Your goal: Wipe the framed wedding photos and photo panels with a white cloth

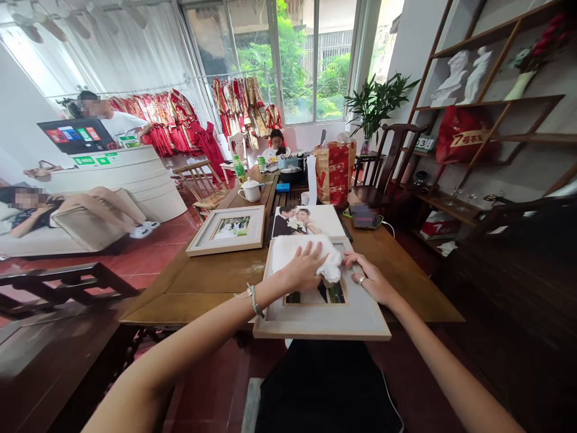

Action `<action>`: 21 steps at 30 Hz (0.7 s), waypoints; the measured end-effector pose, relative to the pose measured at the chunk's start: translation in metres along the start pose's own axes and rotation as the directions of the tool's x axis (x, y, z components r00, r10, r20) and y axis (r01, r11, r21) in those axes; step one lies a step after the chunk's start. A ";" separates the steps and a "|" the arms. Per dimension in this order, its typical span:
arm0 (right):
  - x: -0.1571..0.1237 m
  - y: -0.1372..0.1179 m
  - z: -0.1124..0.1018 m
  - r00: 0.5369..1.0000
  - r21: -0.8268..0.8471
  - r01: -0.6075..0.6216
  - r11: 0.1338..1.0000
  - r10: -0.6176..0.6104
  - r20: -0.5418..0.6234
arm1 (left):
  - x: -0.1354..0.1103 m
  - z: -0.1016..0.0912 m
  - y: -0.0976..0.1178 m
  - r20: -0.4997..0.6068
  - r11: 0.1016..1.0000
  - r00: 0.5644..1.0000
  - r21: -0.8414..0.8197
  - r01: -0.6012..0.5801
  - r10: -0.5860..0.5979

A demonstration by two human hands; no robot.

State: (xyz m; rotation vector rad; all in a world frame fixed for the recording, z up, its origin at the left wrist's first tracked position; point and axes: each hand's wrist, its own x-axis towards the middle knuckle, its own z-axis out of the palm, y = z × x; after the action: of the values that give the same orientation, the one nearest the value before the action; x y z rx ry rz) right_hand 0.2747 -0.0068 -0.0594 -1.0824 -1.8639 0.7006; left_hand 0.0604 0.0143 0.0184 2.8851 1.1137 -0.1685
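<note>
A light wooden picture frame [322, 331] with a pale mat lies at the table's near edge, slightly overhanging it. On its upper part rests a fluffy white cloth [288, 248], bunched at its right end. My left hand [309, 267] lies on the cloth with its fingers spread and pressing down, a bracelet on the wrist. My right hand [367, 278], wearing a ring, grips the frame's right side with bent fingers close to the cloth. The cloth and my left hand hide much of the framed photo [336, 293].
A second framed photo [232, 227] lies to the left, and a couple's photo print [311, 221] lies just beyond. Farther back stand a white teapot [250, 190], a red paper bag [333, 171] and a phone [365, 216] with a cable. Other people are around the room.
</note>
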 end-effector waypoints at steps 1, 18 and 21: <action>0.000 -0.001 0.000 1.000 -0.005 -0.004 1.000 0.004 -0.002 | -0.013 -0.003 0.010 0.041 0.999 0.999 -0.027 -0.021 0.022; 0.000 0.000 0.001 1.000 0.001 -0.003 1.000 0.003 0.000 | -0.018 0.009 -0.005 -0.104 0.978 0.985 0.138 0.154 -0.140; 0.000 0.001 0.000 1.000 0.005 0.006 1.000 -0.006 0.002 | 0.001 0.009 -0.031 -0.174 0.972 0.970 0.130 0.196 -0.173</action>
State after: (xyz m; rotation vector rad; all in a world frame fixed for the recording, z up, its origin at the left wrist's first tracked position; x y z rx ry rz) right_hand 0.2749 -0.0065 -0.0603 -1.0733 -1.8658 0.7032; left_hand 0.0393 0.0369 0.0094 2.9630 1.4591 -0.0226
